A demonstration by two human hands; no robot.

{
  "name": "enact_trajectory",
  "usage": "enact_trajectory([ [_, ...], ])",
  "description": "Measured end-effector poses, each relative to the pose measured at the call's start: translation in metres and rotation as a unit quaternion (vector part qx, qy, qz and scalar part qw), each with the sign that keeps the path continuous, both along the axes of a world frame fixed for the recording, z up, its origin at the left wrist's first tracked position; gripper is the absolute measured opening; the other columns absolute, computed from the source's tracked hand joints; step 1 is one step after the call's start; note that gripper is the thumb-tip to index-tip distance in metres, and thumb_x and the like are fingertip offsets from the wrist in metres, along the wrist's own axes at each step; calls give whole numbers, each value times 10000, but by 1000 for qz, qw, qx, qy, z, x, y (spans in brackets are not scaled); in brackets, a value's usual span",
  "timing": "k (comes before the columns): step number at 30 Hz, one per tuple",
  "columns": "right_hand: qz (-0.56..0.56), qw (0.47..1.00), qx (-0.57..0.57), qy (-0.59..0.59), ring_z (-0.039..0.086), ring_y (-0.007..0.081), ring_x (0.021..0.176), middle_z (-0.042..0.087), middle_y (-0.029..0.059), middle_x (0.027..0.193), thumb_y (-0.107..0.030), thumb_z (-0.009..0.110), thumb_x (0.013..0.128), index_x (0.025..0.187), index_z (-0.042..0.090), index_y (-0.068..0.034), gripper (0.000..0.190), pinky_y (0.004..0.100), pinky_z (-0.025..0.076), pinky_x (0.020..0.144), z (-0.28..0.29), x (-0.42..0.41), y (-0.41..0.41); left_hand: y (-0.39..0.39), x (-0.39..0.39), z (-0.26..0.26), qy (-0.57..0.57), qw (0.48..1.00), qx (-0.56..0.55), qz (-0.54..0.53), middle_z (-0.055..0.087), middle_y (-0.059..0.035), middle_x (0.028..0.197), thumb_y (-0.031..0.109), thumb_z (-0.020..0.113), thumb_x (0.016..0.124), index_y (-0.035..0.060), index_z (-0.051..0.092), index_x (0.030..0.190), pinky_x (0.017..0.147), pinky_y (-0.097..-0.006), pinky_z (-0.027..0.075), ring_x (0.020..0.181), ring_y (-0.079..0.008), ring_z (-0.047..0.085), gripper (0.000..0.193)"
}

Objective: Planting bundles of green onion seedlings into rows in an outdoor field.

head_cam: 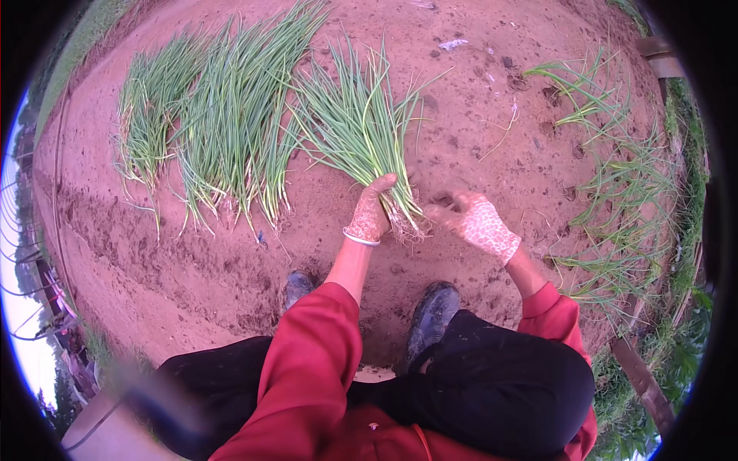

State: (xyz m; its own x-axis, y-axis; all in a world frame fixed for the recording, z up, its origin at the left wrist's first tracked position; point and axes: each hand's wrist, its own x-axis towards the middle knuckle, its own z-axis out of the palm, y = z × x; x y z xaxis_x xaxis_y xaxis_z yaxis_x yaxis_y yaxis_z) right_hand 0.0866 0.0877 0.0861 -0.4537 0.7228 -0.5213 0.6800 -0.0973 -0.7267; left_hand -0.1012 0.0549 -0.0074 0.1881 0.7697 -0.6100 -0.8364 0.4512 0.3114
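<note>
My left hand point(372, 214), in a patterned, soil-stained glove, grips a bunch of green onion seedlings point(369, 127) low on the stems. Their leaves fan out away from me, and the pale stems end in thin roots point(409, 230) beside my palm. Just right of those roots is my right hand point(473, 222), gloved alike, with fingers curled and a gap between thumb and forefinger. I see nothing held in it; whether its fingertips touch the roots is unclear.
Loose piles of green onion seedlings point(236, 127) lie on the reddish soil point(346, 253) to the left. Planted seedlings point(622, 190) line the right side, close to small holes. My boots point(432, 317) rest on the soil below my hands. A plastic scrap point(452, 44) lies farther off.
</note>
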Motion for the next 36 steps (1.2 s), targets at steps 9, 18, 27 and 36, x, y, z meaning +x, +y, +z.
enact_trajectory([
  [9, 64, 995, 65, -32, 606, 380, 784, 618, 222, 795, -214, 582, 771, 959, 623, -16, 276, 457, 468, 709, -12, -16, -12, -2, 2, 0, -16, 1000, 8, -13, 613, -161, 1024, 238, 658, 782, -36, 515, 1180, 789, -402, 532, 869, -256, 615, 504],
  [18, 28, 989, 138, -49, 573, 421, 691, 571, 255, 719, -202, 509, 864, 824, 580, 34, 249, 490, 453, 645, -30, -11, -13, -7, -2, 4, 32, 999, 14, -3, 619, -111, 948, 129, 677, 789, 13, 549, 1054, 769, -384, 538, 856, -222, 619, 316],
  [27, -3, 992, 129, -11, 588, 373, 666, 574, 253, 718, -219, 524, 870, 973, 616, 45, 298, 434, 445, 607, -34, -18, -12, -7, -2, 2, 56, 998, -38, -9, 617, -59, 830, 82, 668, 795, 20, 581, 1001, 614, -326, 552, 686, -183, 621, 232],
  [36, -61, 998, 18, -19, 596, 388, 804, 636, 210, 843, -288, 537, 843, 935, 670, -40, 297, 433, 477, 740, -33, -28, -4, -6, 7, 0, 39, 999, -14, 4, 604, -58, 865, 39, 649, 792, 37, 559, 1027, 627, -301, 546, 732, -175, 617, 251],
])
